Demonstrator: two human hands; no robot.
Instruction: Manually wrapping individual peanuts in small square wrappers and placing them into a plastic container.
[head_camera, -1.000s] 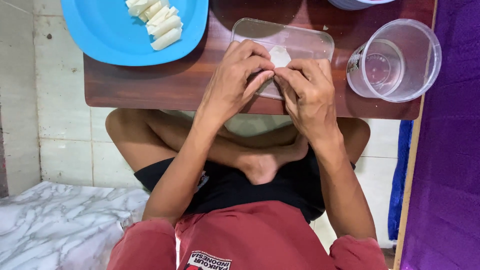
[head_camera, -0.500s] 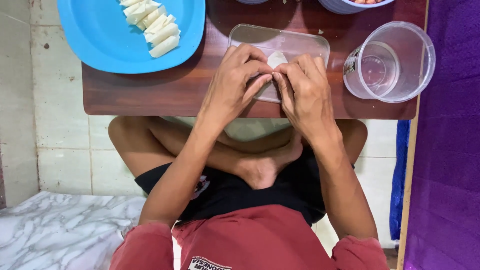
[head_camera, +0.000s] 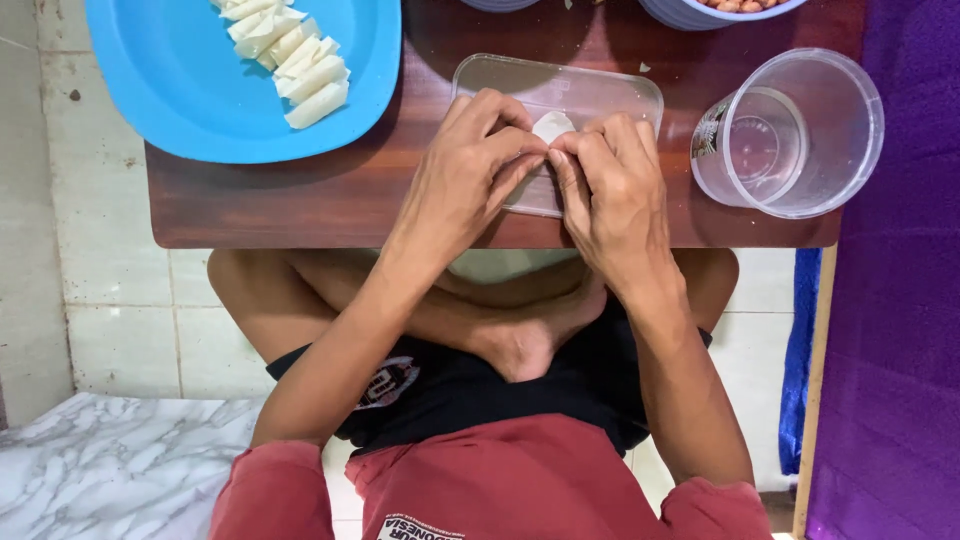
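Both hands, left hand and right hand, pinch a small pale dough wrapper, fingertips together, above the clear rectangular plastic lid.

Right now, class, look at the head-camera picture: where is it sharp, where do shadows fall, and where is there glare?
Head view: both the left hand and right hand are sharp, with no motion blur; light is soft and even; the blue plate casts a shadow on the wooden table; faint highlights sit on the clear cup; the bowls at the top edge are cropped.
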